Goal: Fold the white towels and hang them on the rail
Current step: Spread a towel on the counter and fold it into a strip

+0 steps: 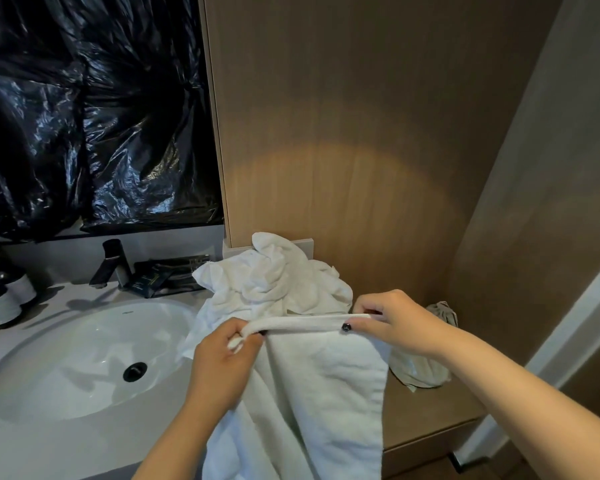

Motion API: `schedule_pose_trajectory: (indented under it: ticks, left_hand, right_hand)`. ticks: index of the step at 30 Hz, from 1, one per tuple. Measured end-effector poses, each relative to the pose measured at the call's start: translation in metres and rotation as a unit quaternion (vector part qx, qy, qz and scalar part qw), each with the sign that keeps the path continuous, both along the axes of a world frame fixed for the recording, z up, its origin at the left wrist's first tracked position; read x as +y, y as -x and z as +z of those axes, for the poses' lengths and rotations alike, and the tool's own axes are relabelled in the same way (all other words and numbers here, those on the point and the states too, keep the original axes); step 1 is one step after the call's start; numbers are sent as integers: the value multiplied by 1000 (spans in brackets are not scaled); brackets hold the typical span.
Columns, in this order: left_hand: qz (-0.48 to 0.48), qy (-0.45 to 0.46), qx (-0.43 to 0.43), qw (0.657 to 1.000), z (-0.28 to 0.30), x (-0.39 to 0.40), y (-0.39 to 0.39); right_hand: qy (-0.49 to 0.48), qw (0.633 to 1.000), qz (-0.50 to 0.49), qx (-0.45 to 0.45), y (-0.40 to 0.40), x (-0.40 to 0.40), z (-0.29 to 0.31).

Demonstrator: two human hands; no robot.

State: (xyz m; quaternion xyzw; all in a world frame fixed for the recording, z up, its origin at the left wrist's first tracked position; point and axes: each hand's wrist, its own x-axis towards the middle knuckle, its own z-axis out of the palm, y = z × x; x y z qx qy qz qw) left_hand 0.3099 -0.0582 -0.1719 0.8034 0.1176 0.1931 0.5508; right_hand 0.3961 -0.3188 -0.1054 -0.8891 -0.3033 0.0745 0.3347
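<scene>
1. Biggest worry is the towel (326,393) itself. It's hanging long off its top edge, stretched between both hands over the front of the counter (66,455). The lower part drops out of view, so I can't tell if it clears the floor. If it's dragging, it gets dirty.
2. The pile of white towels (278,278) sits bunched behind it, right by the sink (84,358). I reckon swinging the held one could knock the heap into the basin.
3. No rail visible anywhere, so the hanging spot is a guess.
4. Left hand (222,362) is clenched round a bunched corner; that end probably folds crooked.
5. Right hand (392,320) only pinches the hem with fingertips, so it could slip.
</scene>
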Motion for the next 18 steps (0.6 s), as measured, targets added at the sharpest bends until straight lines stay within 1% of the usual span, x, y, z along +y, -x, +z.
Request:
schedule_pose_trajectory:
  ticks: [2,4,6,9,11,13,15,16,17,18]
  left_hand:
    - [21,31,3,999,1,2,0]
    - [43,68,10,997,3,0,-1]
    - [53,111,36,992,8,-2,-2]
    - [37,186,54,980,16,-1,-2]
    - [21,224,58,973,26,0,-2]
    - [6,250,62,966,34,0,-1]
    - [-24,272,58,960,43,-1,0]
    - [-42,282,54,957,46,-2,1]
    - [-56,290,51,954,48,-3,3]
    - [-65,295,49,952,50,-4,4]
  right_hand:
    - [14,1000,-7,-1,1,-4,-3]
    - [-23,999,-12,23,4,-4,-4]
    - [-80,993,-14,82,7,-3,-1]
    - [-157,973,-19,169,9,0,10]
    - [-201,957,-21,210,12,4,17]
    - [-221,944,-9,246,16,9,22]
    - [-221,935,24,277,20,14,26]
    - [-212,937,41,275,21,17,27]
    - [-192,947,48,252,23,21,29]
    - [-167,962,46,210,24,24,30]
